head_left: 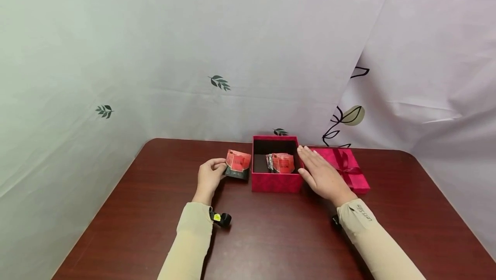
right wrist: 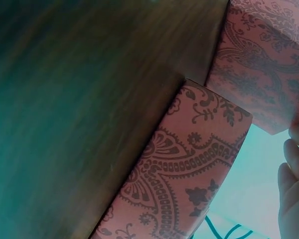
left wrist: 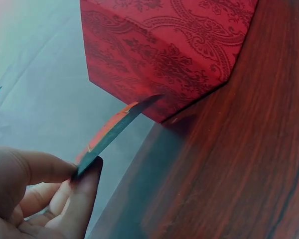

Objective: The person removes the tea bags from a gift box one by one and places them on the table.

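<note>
The head view looks forward and down from well above the red box [head_left: 277,181], taking in the whole table [head_left: 271,237]. Both wrist views sit low and very close to the box's patterned wall [left wrist: 164,55] [right wrist: 184,184] (from opposite sides), which all views share.

You have bare worktop [head_left: 271,237] across the lower frame and far left. Mid-frame, the open red box [head_left: 276,182] blocks the centre, its lid [head_left: 350,168] lying just right of it. Packets [head_left: 280,162] fill the box's right half; the left half is free. The sheet [head_left: 116,56] closes off behind.
</note>
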Demonstrator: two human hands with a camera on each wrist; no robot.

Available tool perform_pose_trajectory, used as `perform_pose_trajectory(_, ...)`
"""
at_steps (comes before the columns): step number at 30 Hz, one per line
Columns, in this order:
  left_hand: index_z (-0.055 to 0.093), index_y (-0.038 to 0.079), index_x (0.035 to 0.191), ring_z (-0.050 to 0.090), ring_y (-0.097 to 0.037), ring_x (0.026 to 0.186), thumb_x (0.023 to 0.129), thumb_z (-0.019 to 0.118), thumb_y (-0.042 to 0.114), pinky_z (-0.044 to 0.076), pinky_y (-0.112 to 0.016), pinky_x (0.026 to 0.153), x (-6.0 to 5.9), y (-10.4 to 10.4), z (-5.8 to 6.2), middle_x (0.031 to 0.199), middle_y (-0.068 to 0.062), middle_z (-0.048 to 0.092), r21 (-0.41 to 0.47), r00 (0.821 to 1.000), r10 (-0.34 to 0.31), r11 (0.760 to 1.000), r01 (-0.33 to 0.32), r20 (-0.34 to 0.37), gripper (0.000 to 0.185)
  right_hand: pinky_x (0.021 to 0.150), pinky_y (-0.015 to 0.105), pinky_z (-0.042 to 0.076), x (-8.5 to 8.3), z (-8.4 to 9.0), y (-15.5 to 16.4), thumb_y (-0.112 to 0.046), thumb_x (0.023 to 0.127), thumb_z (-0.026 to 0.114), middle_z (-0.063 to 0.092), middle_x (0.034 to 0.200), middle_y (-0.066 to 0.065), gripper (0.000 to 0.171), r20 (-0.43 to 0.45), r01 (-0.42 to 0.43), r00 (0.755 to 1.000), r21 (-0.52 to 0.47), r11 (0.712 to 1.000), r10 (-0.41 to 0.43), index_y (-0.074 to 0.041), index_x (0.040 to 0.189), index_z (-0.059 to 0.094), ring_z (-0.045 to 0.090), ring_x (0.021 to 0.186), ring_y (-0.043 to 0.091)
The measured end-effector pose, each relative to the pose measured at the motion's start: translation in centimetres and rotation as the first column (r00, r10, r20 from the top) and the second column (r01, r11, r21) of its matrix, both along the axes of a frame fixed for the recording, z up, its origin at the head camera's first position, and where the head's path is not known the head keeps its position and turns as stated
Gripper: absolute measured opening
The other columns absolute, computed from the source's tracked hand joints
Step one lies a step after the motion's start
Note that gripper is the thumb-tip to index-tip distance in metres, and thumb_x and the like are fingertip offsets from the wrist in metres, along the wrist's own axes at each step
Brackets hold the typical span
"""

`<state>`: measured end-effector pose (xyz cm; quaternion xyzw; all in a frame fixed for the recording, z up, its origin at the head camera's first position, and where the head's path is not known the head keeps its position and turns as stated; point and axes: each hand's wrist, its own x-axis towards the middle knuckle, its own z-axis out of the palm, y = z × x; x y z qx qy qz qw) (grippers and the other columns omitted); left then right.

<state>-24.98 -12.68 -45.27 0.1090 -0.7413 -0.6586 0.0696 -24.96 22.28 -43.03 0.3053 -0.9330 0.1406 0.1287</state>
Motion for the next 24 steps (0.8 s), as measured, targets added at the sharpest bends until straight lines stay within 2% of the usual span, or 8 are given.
perform_pose_trajectory(7, 0.067, -0.009, 0.119, 0.067, -0.017, 0.088, 0.098, 0.058, -0.002, 0.059, -0.029, 0.075, 0.29, 0.01, -0.25, 0.107, -0.023, 0.069, 0.028, 0.997, -0.026, 0.999, 0.024, 0.074, 0.024, 0.119, 0.054, 0.026, 0.1, 0.1, -0.14, -0.027, 0.102, 0.059, 0.034, 0.162, 0.016, 0.066, 0.03, 0.009, 1.0, -0.01, 1.0, -0.009, 0.001, 0.156, 0.034, 0.026, 0.15, 0.036)
perform_pose_trajectory(14, 0.065, -0.013, 0.119, 0.068, -0.021, 0.09, 0.097, 0.059, -0.003, 0.06, -0.037, 0.083, 0.4, 0.26, -0.22, 0.105, -0.025, 0.068, 0.029, 0.994, -0.059, 0.998, 0.057, 0.092, 0.025, 0.118, 0.054, 0.027, 0.05, -0.02, -0.14, -0.026, 0.102, 0.059, 0.034, 0.162, 0.016, 0.065, 0.028, 0.011, 1.0, -0.013, 1.0, -0.011, 0.001, 0.155, 0.035, 0.026, 0.151, 0.036)
perform_pose_trajectory(18, 0.064, -0.012, 0.121, 0.069, -0.029, 0.101, 0.098, 0.06, 0.0, 0.058, -0.04, 0.087, 0.39, 0.2, -0.21, 0.112, -0.027, 0.066, -0.01, 0.99, -0.094, 0.995, 0.095, 0.103, 0.026, 0.118, 0.054, 0.027, 0.02, -0.1, -0.1, -0.025, 0.101, 0.059, 0.034, 0.161, 0.017, 0.065, 0.025, 0.013, 1.0, -0.017, 1.0, -0.012, 0.001, 0.155, 0.035, 0.026, 0.151, 0.035)
perform_pose_trajectory(24, 0.063, -0.011, 0.126, 0.062, -0.039, 0.118, 0.102, 0.057, 0.005, 0.055, -0.044, 0.095, 0.48, -0.45, -0.08, 0.126, -0.029, 0.062, -0.047, 0.978, -0.155, 0.986, 0.163, 0.139, 0.03, 0.118, 0.054, 0.028, 0.04, -0.12, -0.15, -0.024, 0.101, 0.059, 0.035, 0.161, 0.016, 0.065, 0.012, 0.005, 1.0, -0.033, 0.999, -0.005, 0.001, 0.156, 0.035, 0.029, 0.149, 0.036)
